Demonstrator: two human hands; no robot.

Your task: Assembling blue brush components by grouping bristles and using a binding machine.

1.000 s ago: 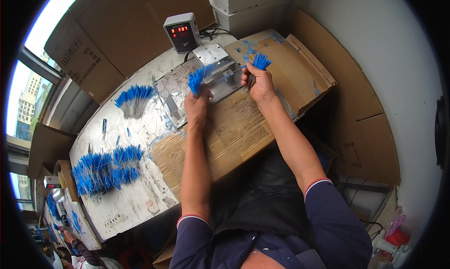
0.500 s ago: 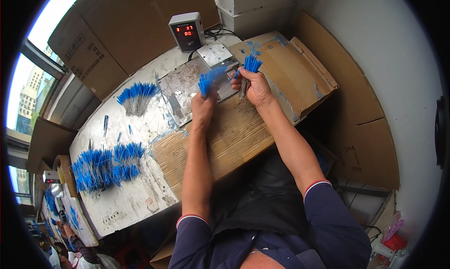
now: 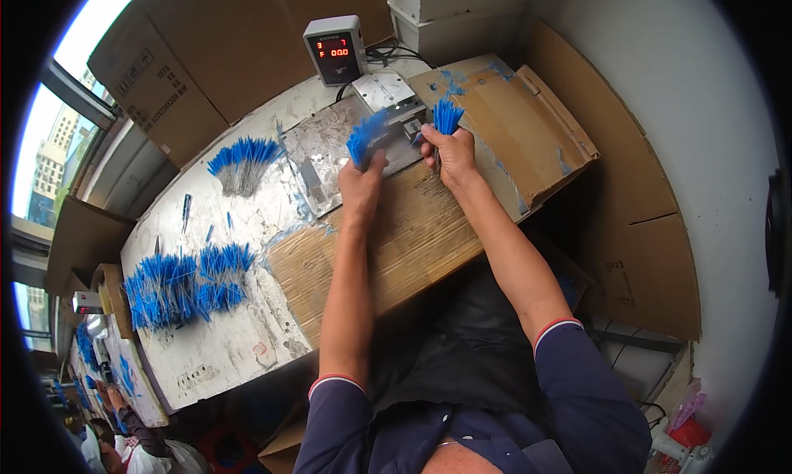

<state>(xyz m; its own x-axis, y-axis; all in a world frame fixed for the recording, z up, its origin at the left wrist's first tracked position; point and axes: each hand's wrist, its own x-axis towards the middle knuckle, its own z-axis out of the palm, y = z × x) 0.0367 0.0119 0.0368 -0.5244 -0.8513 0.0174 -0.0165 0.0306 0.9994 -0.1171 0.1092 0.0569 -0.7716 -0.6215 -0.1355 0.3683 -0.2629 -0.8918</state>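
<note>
My left hand (image 3: 360,187) is closed around a fanned bundle of thin blue-ended wires (image 3: 363,141), its tips blurred by motion. To its right, my right hand (image 3: 455,155) grips a second, tighter bundle of blue-ended wires (image 3: 447,117), blue ends up. Both hands are held above the near side of a metal plate (image 3: 313,136). A small metal block fixture (image 3: 412,128) sits between the two bundles, close to my right fingertips. Whether a single wire is pinched between the right thumb and finger cannot be made out.
A counter box with a red display (image 3: 334,53) stands behind the plate. Piles of blue-ended wires (image 3: 169,292) and a smaller fan of them (image 3: 244,165) lie left, near a pen (image 3: 186,212). Cardboard (image 3: 528,115) covers the right side. Another person (image 3: 136,429) works at far lower left.
A single blue-ended wire seen between my hands before no longer shows there. My left hand has shifted slightly, still with its bundle. The display's digits have changed.
</note>
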